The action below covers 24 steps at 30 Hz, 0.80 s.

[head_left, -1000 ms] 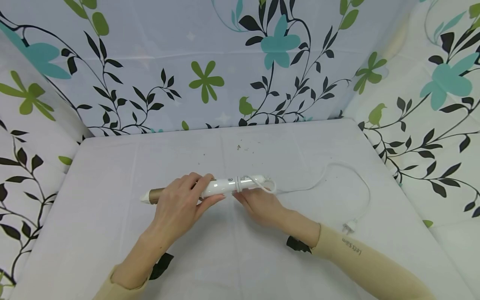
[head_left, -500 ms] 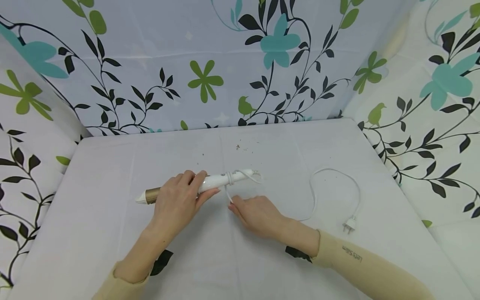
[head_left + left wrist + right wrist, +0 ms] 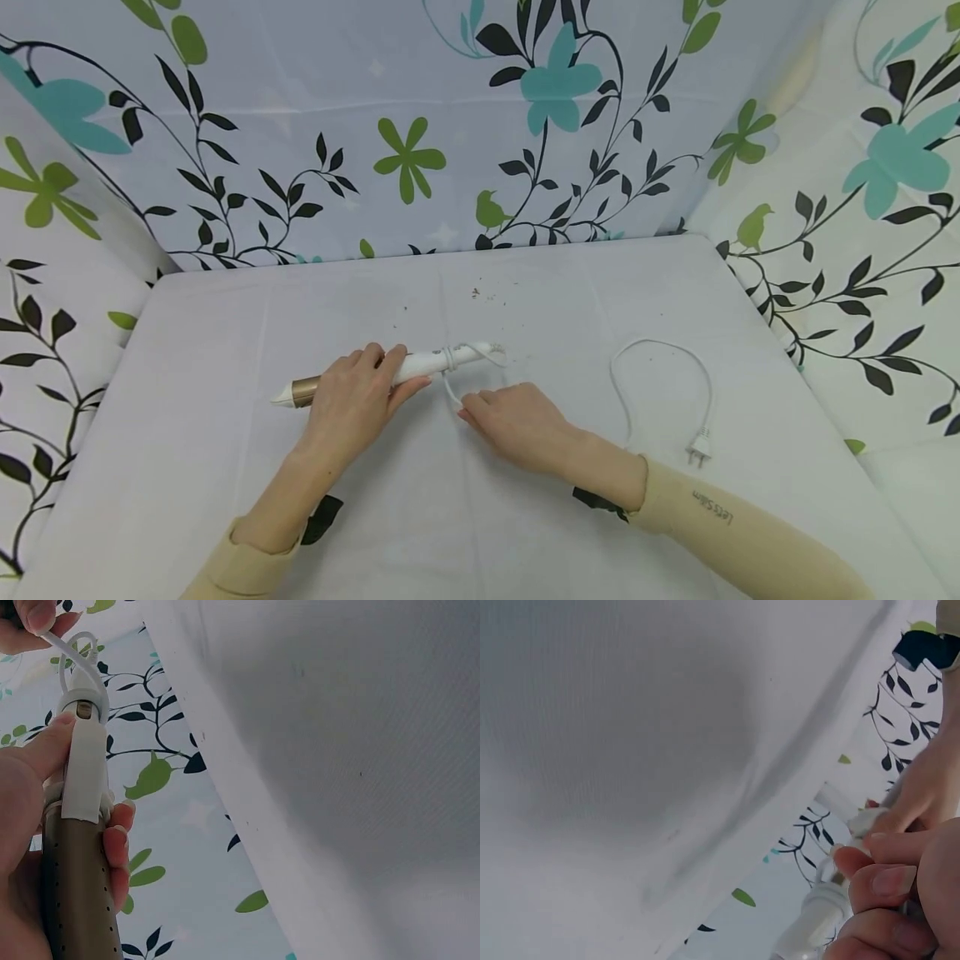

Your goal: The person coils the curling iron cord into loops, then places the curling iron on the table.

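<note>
A curling iron (image 3: pixel 422 365) with a white handle and gold barrel is held above the table. My left hand (image 3: pixel 348 408) grips it around the middle, thumb along the white lever (image 3: pixel 84 769). The perforated gold barrel (image 3: pixel 79 892) shows in the left wrist view. White power cord (image 3: pixel 450 389) is looped around the handle near its right end. My right hand (image 3: pixel 517 425), just right of and below the handle, pinches a taut stretch of this cord. Curled fingers (image 3: pixel 881 889) fill the lower right of the right wrist view and hide part of the cord.
The cord's loose end curves over the white-covered table (image 3: pixel 525 517) to a two-pin plug (image 3: pixel 700 446) at the right. Small dark specks (image 3: pixel 476 293) lie near the back. Floral-patterned curtains (image 3: pixel 405 158) stand behind and at both sides.
My right hand has drawn a length of cord down and away from the handle. The curling iron has shifted slightly left, and the loose cord on the table has slid along.
</note>
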### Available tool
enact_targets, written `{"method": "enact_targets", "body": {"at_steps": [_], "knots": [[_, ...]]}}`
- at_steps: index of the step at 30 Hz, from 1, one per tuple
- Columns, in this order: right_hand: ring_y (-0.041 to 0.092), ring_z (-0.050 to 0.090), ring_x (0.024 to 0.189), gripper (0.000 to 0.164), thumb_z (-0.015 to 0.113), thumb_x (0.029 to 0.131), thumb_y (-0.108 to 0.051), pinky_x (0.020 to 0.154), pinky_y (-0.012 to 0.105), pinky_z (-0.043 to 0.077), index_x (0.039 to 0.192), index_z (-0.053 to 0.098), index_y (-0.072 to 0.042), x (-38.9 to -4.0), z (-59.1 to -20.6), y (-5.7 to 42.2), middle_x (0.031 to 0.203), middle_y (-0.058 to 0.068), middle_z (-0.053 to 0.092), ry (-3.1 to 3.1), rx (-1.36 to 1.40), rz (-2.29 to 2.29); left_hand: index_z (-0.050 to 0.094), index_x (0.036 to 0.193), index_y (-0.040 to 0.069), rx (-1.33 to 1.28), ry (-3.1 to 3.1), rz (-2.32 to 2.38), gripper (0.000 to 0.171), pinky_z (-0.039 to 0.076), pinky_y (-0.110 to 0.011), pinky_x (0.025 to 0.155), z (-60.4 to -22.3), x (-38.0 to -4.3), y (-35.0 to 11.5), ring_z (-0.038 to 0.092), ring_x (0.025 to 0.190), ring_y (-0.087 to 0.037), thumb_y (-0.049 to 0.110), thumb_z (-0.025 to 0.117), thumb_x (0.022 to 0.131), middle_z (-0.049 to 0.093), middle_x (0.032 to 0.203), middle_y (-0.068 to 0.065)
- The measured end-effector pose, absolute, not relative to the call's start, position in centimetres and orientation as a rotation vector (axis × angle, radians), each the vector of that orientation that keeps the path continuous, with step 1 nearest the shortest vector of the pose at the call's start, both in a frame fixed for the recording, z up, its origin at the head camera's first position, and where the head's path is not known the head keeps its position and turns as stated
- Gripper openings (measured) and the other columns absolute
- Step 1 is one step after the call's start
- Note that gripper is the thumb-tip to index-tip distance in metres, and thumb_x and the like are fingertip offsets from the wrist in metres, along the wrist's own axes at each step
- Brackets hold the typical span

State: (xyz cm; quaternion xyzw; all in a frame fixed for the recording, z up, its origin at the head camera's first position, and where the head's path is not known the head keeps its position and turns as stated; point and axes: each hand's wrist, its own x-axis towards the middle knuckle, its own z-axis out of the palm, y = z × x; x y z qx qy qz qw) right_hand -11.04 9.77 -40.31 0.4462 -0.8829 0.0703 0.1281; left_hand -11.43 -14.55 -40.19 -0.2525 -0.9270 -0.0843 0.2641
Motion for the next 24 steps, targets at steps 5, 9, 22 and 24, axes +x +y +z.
{"method": "enact_targets", "body": {"at_steps": [5,9,22,24], "knots": [[0.008,0.034,0.047,0.028,0.068,0.096,-0.025,0.044,0.021,0.028,0.075,0.053,-0.014,-11.4,-39.6,10.0,0.057,-0.006,0.043,-2.512,1.315,0.15,0.059,0.097,0.003,-0.689,-2.554,-0.215,0.044,0.037,-0.032,0.045,-40.6,-11.4,-14.6,0.043,0.051,-0.021,0.043,0.074,0.088,0.051,0.07,-0.01],[0.008,0.04,0.051,0.026,0.07,0.095,-0.026,0.048,0.019,0.034,0.076,0.056,-0.014,-11.7,-39.0,10.1,0.061,-0.006,0.048,-2.473,1.364,0.134,0.061,0.1,0.002,-0.705,-2.583,-0.2,0.045,0.04,-0.033,0.047,-40.8,-11.3,-14.6,0.046,0.052,-0.022,0.044,0.073,0.088,0.053,0.071,-0.01],[0.012,0.05,0.067,0.018,0.078,0.088,-0.027,0.068,0.022,0.045,0.086,0.066,-0.014,-14.0,-36.8,10.7,0.074,-0.006,0.057,-2.334,1.504,0.268,0.062,0.101,0.008,-0.914,-2.588,-0.19,0.045,0.039,-0.026,0.051,-40.9,-10.0,-14.3,0.046,0.055,-0.016,0.049,0.075,0.085,0.053,0.074,-0.003],[0.012,0.05,0.066,0.017,0.079,0.087,-0.027,0.066,0.022,0.044,0.086,0.066,-0.015,-14.4,-36.7,10.8,0.073,-0.006,0.055,-2.333,1.525,0.336,0.061,0.1,0.009,-0.949,-2.568,-0.204,0.045,0.039,-0.026,0.051,-40.9,-9.8,-14.3,0.044,0.055,-0.015,0.048,0.077,0.084,0.052,0.074,-0.002]]}}
